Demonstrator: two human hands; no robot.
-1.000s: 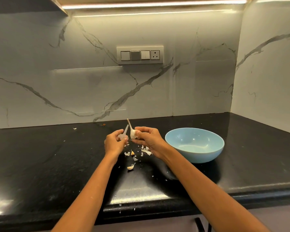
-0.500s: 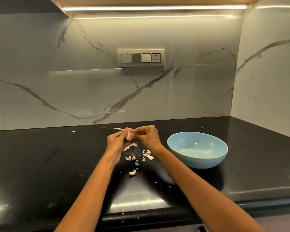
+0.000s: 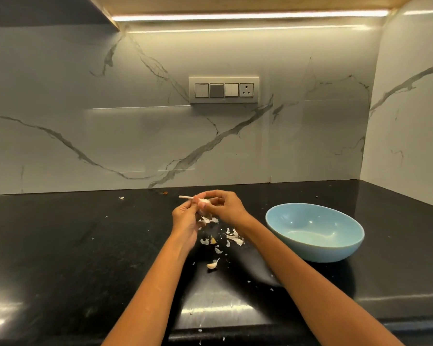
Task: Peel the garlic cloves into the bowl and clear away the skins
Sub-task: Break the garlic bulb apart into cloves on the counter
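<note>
Both hands meet above the black counter and hold one piece of garlic (image 3: 203, 201). Its white stem (image 3: 185, 197) sticks out to the left. My left hand (image 3: 186, 222) pinches it from the left, and my right hand (image 3: 224, 207) grips it from the right with curled fingers. Much of the garlic is hidden by the fingers. A shred of skin (image 3: 208, 220) hangs just under the hands. On the counter below lie several scraps of white skin (image 3: 234, 238), a small clove (image 3: 212, 240) and another clove (image 3: 212, 264) nearer me. The light blue bowl (image 3: 298, 248) stands to the right, apparently with nothing in it.
The black counter (image 3: 85, 258) runs to a marble wall at the back and to a side wall on the right. Small skin flecks dot the counter up to its front edge (image 3: 210, 332). A stray scrap (image 3: 121, 197) lies near the back wall. A switch panel (image 3: 223, 90) sits on the wall.
A second ago each hand held a separate piece, apart; now the hands are together on one piece with its stem pointing left. The view has tilted slightly.
</note>
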